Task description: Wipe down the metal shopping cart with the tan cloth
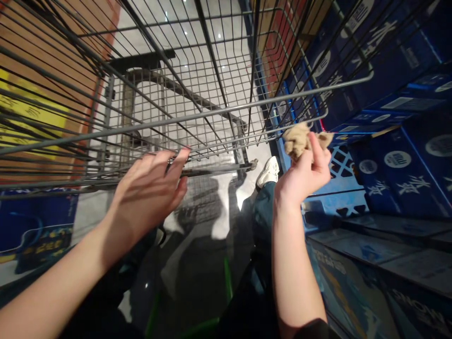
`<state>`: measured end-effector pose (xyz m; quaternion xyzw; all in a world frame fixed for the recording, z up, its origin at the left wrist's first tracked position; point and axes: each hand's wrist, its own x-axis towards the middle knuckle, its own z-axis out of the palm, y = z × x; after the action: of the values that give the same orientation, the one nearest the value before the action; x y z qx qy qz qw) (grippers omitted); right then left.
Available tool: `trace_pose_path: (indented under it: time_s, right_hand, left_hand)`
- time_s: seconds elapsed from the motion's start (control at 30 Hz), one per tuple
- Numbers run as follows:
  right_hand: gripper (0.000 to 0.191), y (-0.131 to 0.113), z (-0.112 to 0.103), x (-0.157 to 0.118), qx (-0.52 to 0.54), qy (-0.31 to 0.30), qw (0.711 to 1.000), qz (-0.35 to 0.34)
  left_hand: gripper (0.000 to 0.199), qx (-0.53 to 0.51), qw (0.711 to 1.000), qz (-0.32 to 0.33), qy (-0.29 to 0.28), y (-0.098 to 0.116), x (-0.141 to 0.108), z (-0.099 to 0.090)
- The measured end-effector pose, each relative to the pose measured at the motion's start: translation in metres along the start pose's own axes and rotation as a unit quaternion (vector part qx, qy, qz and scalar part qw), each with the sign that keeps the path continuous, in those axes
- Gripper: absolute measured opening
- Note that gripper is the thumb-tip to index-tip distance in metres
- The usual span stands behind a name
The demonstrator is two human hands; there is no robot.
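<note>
A wire shopping cart (169,119) spans the upper part of the head view, its basket holding nothing I can see. My right hand (305,174) is closed around a crumpled tan cloth (297,139), just at the cart's right rim. My left hand (151,186) has its fingers stretched out, palm down, at the near side of the cart. Its fingertips overlap the wires; whether they touch them I cannot tell. Nothing shows in that hand, though its palm is hidden.
Blue boxes (399,160) are stacked along the right, by a blue plastic crate (335,207). Brown cartons with a yellow sign (31,110) stand on the left. My white shoe (268,172) is on the grey floor. Something green (228,280) shows low in the middle.
</note>
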<state>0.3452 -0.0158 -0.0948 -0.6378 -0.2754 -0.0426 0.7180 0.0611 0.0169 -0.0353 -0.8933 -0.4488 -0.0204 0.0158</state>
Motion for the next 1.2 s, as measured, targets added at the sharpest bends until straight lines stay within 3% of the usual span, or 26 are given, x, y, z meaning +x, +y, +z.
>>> trace_pose_path:
  time_s: [0.1,0.23,0.33,0.5,0.57,0.8,0.87,0.97,1.03,1.1,1.2]
  right_hand:
    - [0.04,0.001,0.005,-0.005,0.009,0.02,1.0,0.007]
    - [0.031,-0.011,0.015,-0.043,-0.019,-0.08,0.997,0.015]
    - [0.028,-0.014,0.012,-0.048,-0.008,-0.118,0.993,0.024]
    - [0.039,0.004,0.001,-0.004,-0.023,0.002,0.999,0.03]
    - [0.041,0.008,0.003,0.0,-0.024,0.002,0.999,0.025]
    - [0.027,-0.018,0.015,-0.056,0.003,-0.184,0.982,0.05]
    - [0.028,-0.023,0.012,-0.05,-0.01,-0.161,0.986,0.047]
    - [0.033,-0.022,0.006,-0.022,-0.016,-0.038,0.998,0.042]
    - [0.037,-0.02,0.004,-0.011,-0.012,0.006,0.999,0.042]
    - [0.035,-0.018,0.006,-0.016,-0.013,-0.023,0.999,0.046]
    - [0.025,-0.021,0.014,-0.047,-0.001,-0.155,0.987,0.049]
  left_hand:
    - [0.059,-0.008,1.0,-0.004,-0.007,0.0,-0.001,0.001]
    - [0.057,0.001,1.0,-0.003,0.016,0.0,-0.001,0.004]
    - [0.057,0.024,1.0,0.004,0.011,0.001,0.0,0.004]
    - [0.062,0.024,0.999,0.015,0.036,0.001,0.0,0.002]
    - [0.065,0.019,0.999,0.015,0.04,0.002,0.0,0.001]
    - [0.064,-0.003,1.0,-0.028,-0.005,0.009,0.003,-0.005]
    - [0.065,0.005,1.0,-0.028,-0.011,0.01,0.004,-0.007]
    - [0.063,0.025,0.999,-0.025,-0.025,0.012,0.005,-0.01]
    - [0.062,0.025,0.999,-0.025,-0.029,0.012,0.006,-0.011]
    - [0.062,0.008,0.999,-0.03,-0.026,0.012,0.006,-0.011]
    - [0.063,-0.014,0.999,-0.037,-0.026,0.012,0.006,-0.009]
